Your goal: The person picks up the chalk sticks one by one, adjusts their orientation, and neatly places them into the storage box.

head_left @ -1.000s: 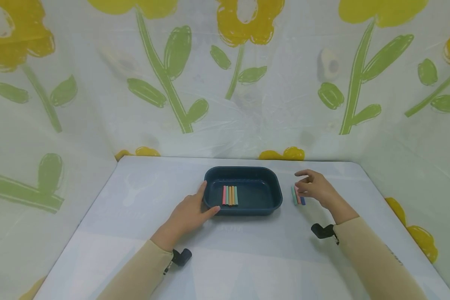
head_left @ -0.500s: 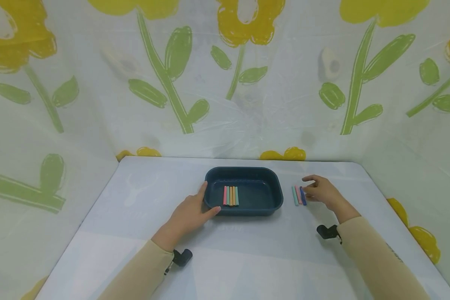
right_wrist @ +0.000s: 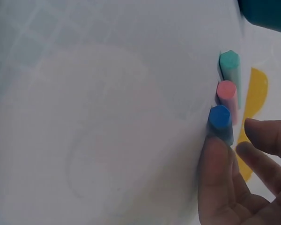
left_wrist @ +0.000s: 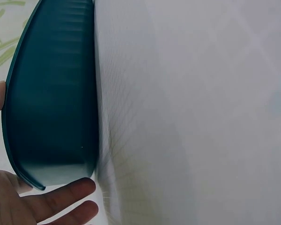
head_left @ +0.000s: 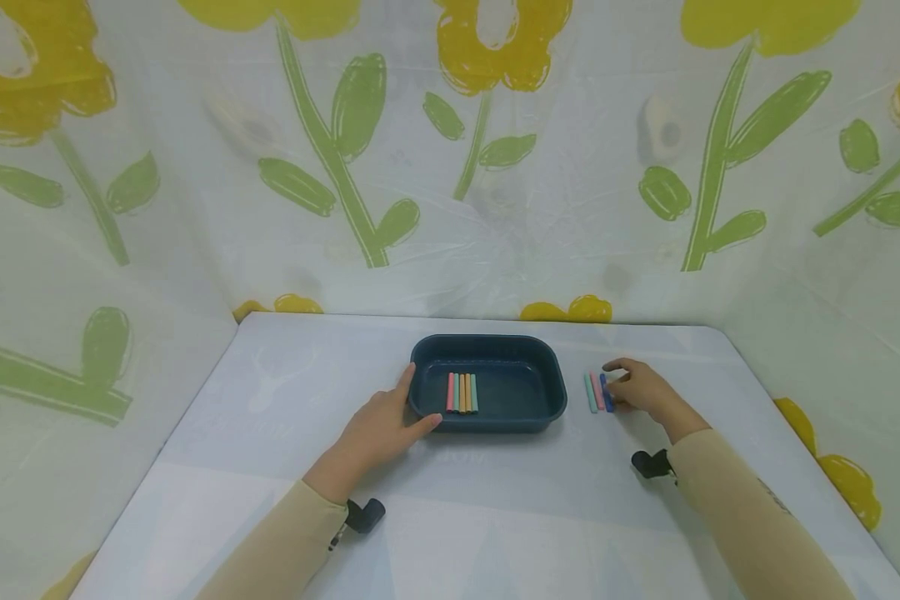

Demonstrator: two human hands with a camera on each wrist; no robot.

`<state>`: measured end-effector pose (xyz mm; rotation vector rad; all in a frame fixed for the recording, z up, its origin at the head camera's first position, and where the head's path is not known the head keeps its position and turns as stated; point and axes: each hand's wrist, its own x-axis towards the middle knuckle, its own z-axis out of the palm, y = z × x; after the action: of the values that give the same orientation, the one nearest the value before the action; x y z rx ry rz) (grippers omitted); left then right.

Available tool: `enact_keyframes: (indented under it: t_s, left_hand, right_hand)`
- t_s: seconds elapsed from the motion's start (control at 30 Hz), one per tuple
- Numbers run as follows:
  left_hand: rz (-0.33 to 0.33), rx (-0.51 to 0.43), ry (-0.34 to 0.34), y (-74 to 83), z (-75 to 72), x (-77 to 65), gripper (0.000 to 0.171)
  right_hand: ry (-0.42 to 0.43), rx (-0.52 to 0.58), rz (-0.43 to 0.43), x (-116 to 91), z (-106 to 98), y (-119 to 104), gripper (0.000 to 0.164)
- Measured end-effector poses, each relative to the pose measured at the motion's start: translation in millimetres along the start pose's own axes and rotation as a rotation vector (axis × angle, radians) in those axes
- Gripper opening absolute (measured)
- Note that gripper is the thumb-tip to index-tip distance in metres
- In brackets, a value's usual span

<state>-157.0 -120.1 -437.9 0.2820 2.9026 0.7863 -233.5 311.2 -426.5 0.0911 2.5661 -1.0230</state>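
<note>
My left hand (head_left: 381,421) rests at the near left corner of a dark blue tray (head_left: 525,423), its thumb along the front rim and its fingers at the left end; the left wrist view shows them against the tray's outer wall (left_wrist: 56,108). Inside the tray, several chalk sticks (head_left: 461,393), pink, green and orange, lie side by side. To its right on the table lie a green chalk stick (right_wrist: 230,63), a pink one (right_wrist: 227,91) and a blue one (right_wrist: 219,117). My right hand (head_left: 640,390) touches the blue one's outer side, its upper fingers spread above.
The white table (head_left: 450,517) reaches back to a flower-printed curtain (head_left: 570,208), which also hangs at both sides. A dark wrist camera (head_left: 365,515) sits at the left cuff, another wrist camera (head_left: 651,463) at the right cuff.
My right hand has moved from over the pink and blue chalk to the blue one's right side, then slightly lower. My left hand and the tray have stayed put.
</note>
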Motion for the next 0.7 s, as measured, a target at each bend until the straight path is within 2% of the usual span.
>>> enact_keyframes:
  t_s: [0.1, 0.3, 0.5, 0.7]
  left_hand:
    - [-0.001, 0.0, -0.001, 0.1, -0.1, -0.4, 0.099]
    - [0.0, 0.004, -0.001, -0.1, -0.1, -1.1, 0.099]
    - [-0.002, -0.006, -0.003, 0.3, -0.7, -1.5, 0.099]
    - [0.007, -0.004, -0.001, 0.4, -1.6, -1.5, 0.099]
  right_hand:
    - [-0.009, -0.036, 0.016, 2.4, -0.1, -0.4, 0.054]
    - [-0.057, -0.079, -0.016, 4.7, -2.0, -2.0, 0.056]
    - [-0.074, -0.083, -0.047, 4.7, -3.7, -0.6, 0.052]
    - [-0.047, -0.043, -0.059, 3.4, -3.1, 1.4, 0.05]
